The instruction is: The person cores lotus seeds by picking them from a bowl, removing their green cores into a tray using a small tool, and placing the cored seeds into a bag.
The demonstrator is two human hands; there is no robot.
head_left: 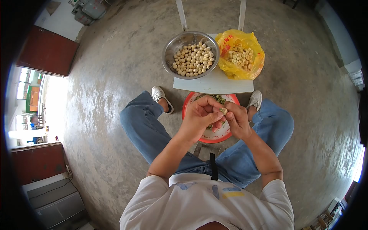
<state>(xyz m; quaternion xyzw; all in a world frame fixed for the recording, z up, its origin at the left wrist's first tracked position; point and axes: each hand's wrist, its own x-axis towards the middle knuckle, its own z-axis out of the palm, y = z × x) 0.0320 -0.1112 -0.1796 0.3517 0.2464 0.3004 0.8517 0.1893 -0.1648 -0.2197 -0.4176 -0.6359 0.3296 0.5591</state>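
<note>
In front of my lap, my left hand (200, 117) and my right hand (239, 120) meet, their fingertips closed on one small, round, pale green seed (223, 111). Thumbs and forefingers of both hands touch it, and the left fingers curl beneath. Under my hands a red-rimmed white basin (212, 140) stands low between my feet, partly hidden by them. Small green pieces (218, 99) lie in it. Beyond, a metal colander (167, 63) full of round cream-coloured seeds (193, 59) is beside a yellow plastic bag (256, 71) of pale split pieces (240, 57).
Colander and bag rest on a white chair seat (211, 85), just past the basin. My shoes (162, 97) are planted on either side on the concrete floor (107, 115). Gas cylinders (90, 9) stand far left, near red-brown doors (48, 50) and a grey cabinet (57, 201).
</note>
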